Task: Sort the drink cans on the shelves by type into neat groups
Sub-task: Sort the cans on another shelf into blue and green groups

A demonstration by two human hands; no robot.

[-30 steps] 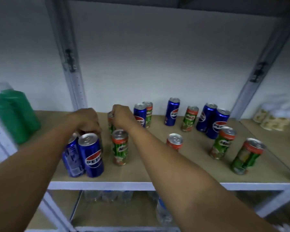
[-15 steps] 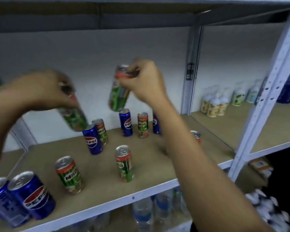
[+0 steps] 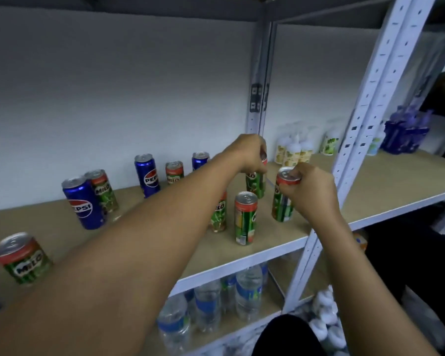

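The wooden shelf ended in a white front edge, and a perforated white upright stood at its right corner, close beside the right hand. Bare board lay open between that upright and the nearest cans, and more along the front edge toward the left.

The left hand reached across the shelf, its grip curled down over the top of a Milo can standing upright near the back, left of the upright. The right hand had its grip closed round the upper part of a second Milo can, pinching it just under the rim; that can stood upright near the front edge, just left of the upright.

Two more Milo cans stood left of these: one near the front edge and one partly hidden by the left forearm. Further from the upright stood blue Pepsi cans mixed with other Milo cans. Water bottles stood on the shelf below.
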